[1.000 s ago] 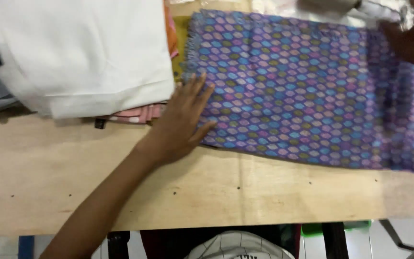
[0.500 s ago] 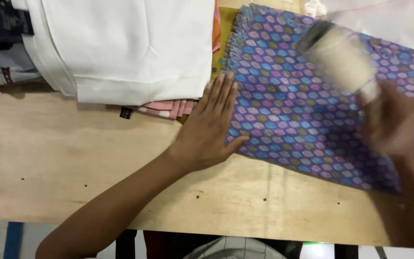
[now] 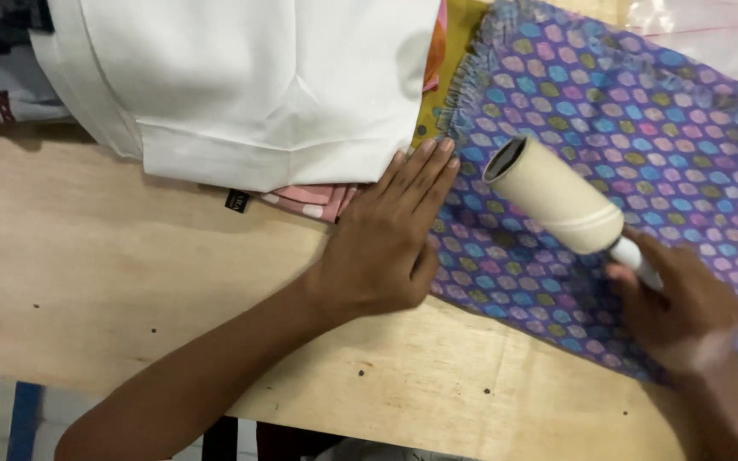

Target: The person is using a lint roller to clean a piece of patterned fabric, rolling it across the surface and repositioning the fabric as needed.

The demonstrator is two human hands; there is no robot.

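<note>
Plywood table [image 3: 130,282], left hand [image 3: 386,243] still flat on patterned cloth [image 3: 642,154], right hand [image 3: 681,312] gripping lint roller [image 3: 557,196], now lowered.

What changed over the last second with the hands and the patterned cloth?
The right hand came in from the far right edge, holding a cream cylindrical lint roller over the purple patterned cloth. The left hand stayed flat on the cloth's edge; the folded white fabric stayed put.

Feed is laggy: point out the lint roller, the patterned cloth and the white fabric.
lint roller [image 3: 554,195], head view, middle of its barrel.
patterned cloth [image 3: 642,128], head view, bare upper area.
white fabric [image 3: 249,77], head view, middle of top fold.
</note>
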